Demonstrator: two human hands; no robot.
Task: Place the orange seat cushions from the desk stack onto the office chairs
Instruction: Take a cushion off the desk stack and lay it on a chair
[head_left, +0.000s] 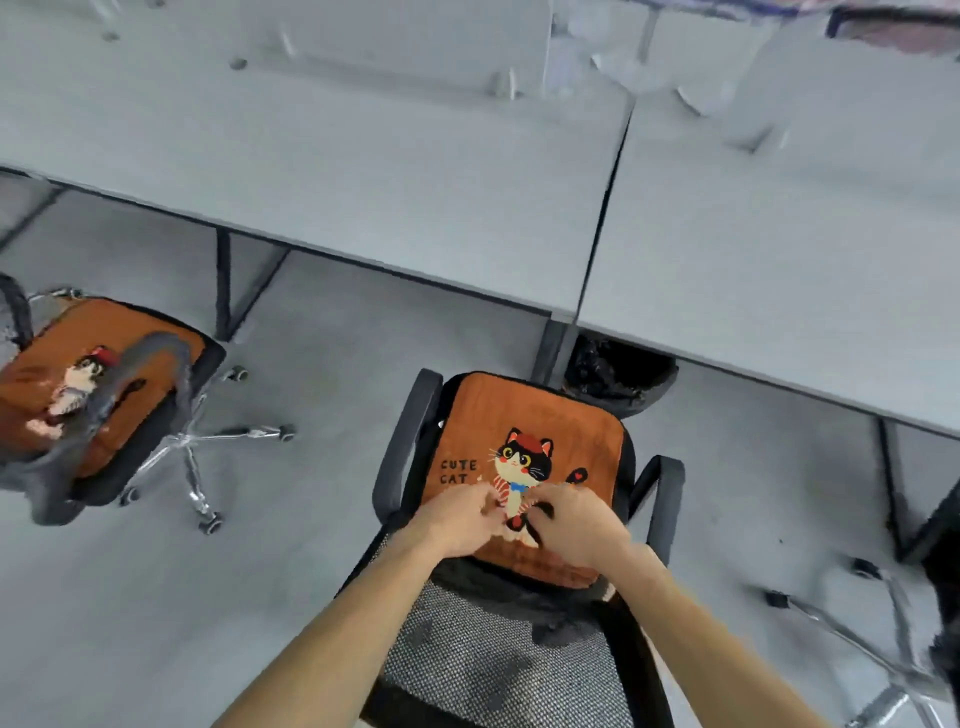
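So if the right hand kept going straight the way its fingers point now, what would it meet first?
Most likely the left hand: the right hand points left across the orange cushion on the near chair, fingertips almost meeting it. Both rest on the cushion, so depth looks shared, though blur hides exact contact.

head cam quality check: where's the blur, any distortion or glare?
Head view: centre cushion and both hands, left and right, fairly sharp; left chair and far desk edge smeared by motion blur; wide-angle bends desk lines; lighting flat, no glare.

A soft, fuzzy orange cloth cushion (540, 415) is seen on a black chair with a see-through mesh back (498, 660); shiny metal legs (192, 457) are seen nearby.
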